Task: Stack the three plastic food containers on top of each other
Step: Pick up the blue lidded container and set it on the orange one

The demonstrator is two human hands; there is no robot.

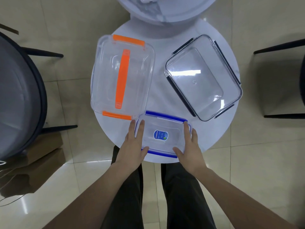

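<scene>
- Blue-clipped, the small clear plastic food container with a round blue label on its lid (162, 134) sits at the near edge of a round white table (158, 52), flanked by a person's two bare hands
- Left hand (133, 142) lies flat along the container's left side, fingers (140, 128) extended forward, thumb touching the near blue clip
- Right hand (189, 146) mirrors it on the right side, fingers stretched along the edge and thumb at the near right corner; the hands are apart, pressed against opposite sides of the box, neither one curled shut
- Just beyond the left hand's fingertips stands a larger clear plastic container with orange clips and an orange carrying handle (123, 76), its near corner just beside the small box
- Beyond and to the right of the right hand, well apart from it, rests a clear rectangular container with dark clips (203, 76), turned at an angle
- Dark-framed chairs (19, 96) stand on the tiled floor on either side of the hands
</scene>
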